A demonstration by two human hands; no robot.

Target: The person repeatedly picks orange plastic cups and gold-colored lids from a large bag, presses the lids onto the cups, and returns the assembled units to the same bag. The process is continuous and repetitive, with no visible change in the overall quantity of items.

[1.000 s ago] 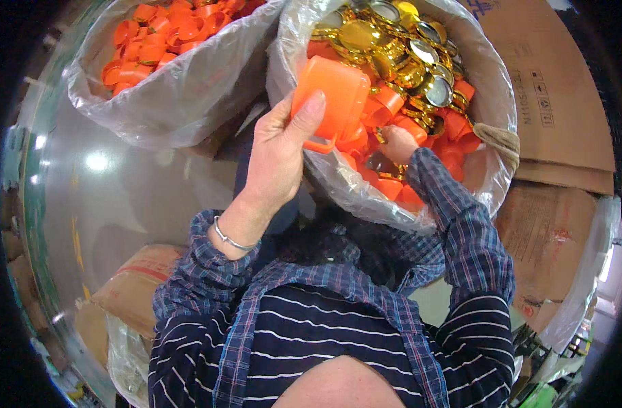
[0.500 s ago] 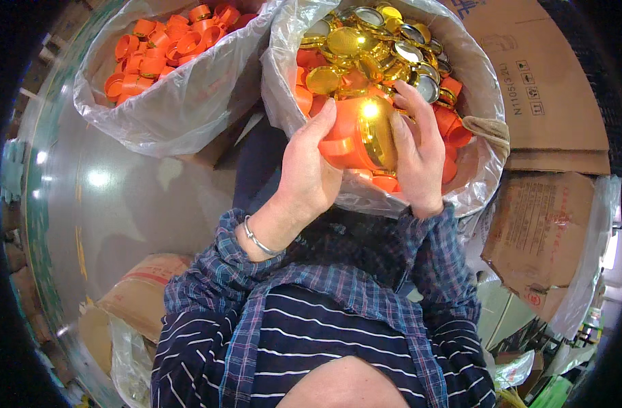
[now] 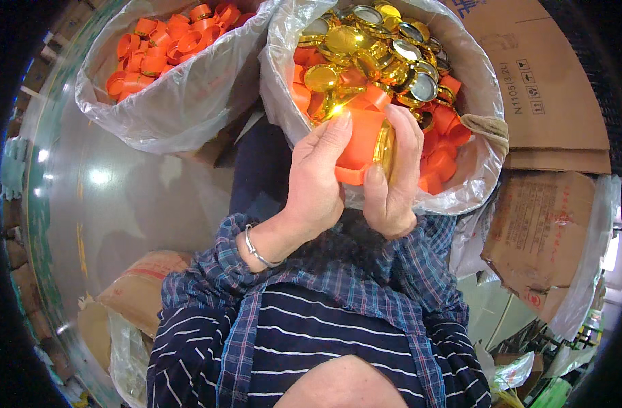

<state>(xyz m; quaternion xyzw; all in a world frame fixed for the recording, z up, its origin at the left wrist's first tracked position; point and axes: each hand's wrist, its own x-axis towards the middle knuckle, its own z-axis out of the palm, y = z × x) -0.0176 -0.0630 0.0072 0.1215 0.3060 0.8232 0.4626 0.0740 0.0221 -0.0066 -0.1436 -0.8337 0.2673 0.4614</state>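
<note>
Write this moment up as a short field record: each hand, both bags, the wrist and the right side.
left hand: grips the orange cup
right hand: on the gold lid at the cup's right end
right bag: orange pieces and loose gold lids
left bag: small orange cups
left wrist: silvery bracelet
right side: brown cardboard

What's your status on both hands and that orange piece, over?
Left hand gripping orange piece. Right hand on its gold lid; full seating can't be confirmed. Nothing seen blocking either hand.
</note>
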